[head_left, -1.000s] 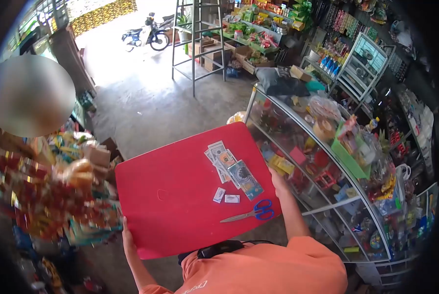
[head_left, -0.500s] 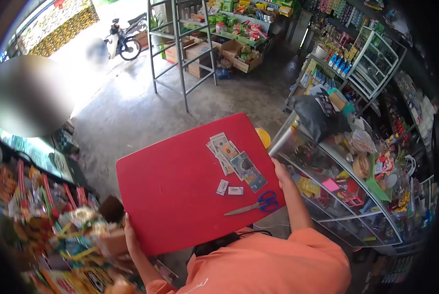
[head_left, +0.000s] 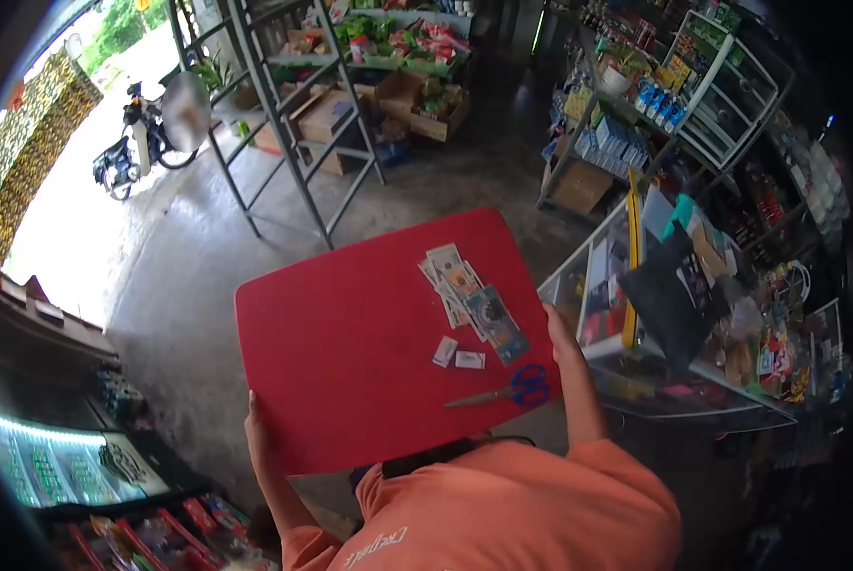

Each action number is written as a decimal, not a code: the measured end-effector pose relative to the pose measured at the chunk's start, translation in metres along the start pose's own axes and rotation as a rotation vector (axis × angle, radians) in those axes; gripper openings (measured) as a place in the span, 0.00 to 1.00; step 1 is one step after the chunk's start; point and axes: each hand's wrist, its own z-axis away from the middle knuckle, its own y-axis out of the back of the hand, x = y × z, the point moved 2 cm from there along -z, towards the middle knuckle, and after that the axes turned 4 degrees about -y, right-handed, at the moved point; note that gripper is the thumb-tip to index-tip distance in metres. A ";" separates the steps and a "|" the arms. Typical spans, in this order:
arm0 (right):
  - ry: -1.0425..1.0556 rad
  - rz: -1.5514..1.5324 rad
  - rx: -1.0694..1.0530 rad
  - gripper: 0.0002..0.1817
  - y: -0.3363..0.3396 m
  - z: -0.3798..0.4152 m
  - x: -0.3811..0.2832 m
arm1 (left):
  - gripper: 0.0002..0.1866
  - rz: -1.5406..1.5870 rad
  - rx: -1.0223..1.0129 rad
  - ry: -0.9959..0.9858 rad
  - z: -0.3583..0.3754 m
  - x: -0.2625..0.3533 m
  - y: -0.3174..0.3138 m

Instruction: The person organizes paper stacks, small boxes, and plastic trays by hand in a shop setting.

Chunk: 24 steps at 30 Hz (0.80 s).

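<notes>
Left hand (head_left: 259, 426) and right hand (head_left: 561, 335) partly closed, gripping opposite edges of a red board (head_left: 350, 352), banknotes (head_left: 474, 300), small white cards (head_left: 470, 360), blue-handled scissors (head_left: 514, 390) on top

Most fingers of the left hand (head_left: 258, 426) and right hand (head_left: 561, 335) disappear beneath a red board (head_left: 369, 357), near a dark item (head_left: 432, 458) too obscured to identify and an orange shirt (head_left: 512, 509) cropped by the bottom edge. Overlapping banknotes (head_left: 497, 328) leave the lower ones only partly visible, while print on two small cards (head_left: 470, 360) is too tiny to read. A blurred patch (head_left: 186, 111) masks part of a motorbike (head_left: 143, 143), and the upper edge cuts off a stepladder (head_left: 276, 112).
</notes>
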 end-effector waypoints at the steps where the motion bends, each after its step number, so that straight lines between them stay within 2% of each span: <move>1: 0.048 0.002 0.035 0.26 -0.006 -0.015 -0.016 | 0.45 -0.036 0.009 -0.032 -0.020 0.022 -0.019; 4: 0.014 -0.006 0.113 0.26 -0.032 -0.023 -0.067 | 0.45 -0.106 -0.035 -0.057 -0.097 0.071 -0.063; 10: 0.077 -0.121 0.355 0.27 -0.009 -0.121 -0.117 | 0.44 -0.173 -0.183 -0.098 -0.251 0.152 -0.188; 12: 0.050 -0.241 0.244 0.28 -0.031 -0.126 -0.152 | 0.42 -0.228 -0.215 -0.134 -0.295 0.186 -0.223; 14: 0.049 -0.284 0.280 0.27 -0.032 -0.145 -0.178 | 0.41 -0.256 -0.278 -0.184 -0.334 0.229 -0.282; 15: 0.083 -0.258 0.366 0.27 -0.030 -0.155 -0.193 | 0.39 -0.213 -0.329 -0.095 -0.363 0.244 -0.308; 17: 0.135 -0.210 0.535 0.28 -0.028 -0.176 -0.221 | 0.39 -0.202 -0.437 -0.141 -0.417 0.271 -0.365; 19: 0.091 -0.286 0.535 0.29 -0.036 -0.184 -0.252 | 0.39 -0.208 -0.548 -0.094 -0.462 0.295 -0.413; 22: 0.079 -0.364 0.590 0.28 -0.044 -0.199 -0.302 | 0.39 -0.259 -0.575 -0.224 -0.518 0.326 -0.499; 24: 0.086 -0.401 0.668 0.28 -0.037 -0.225 -0.322 | 0.40 -0.292 -0.627 -0.185 -0.542 0.359 -0.562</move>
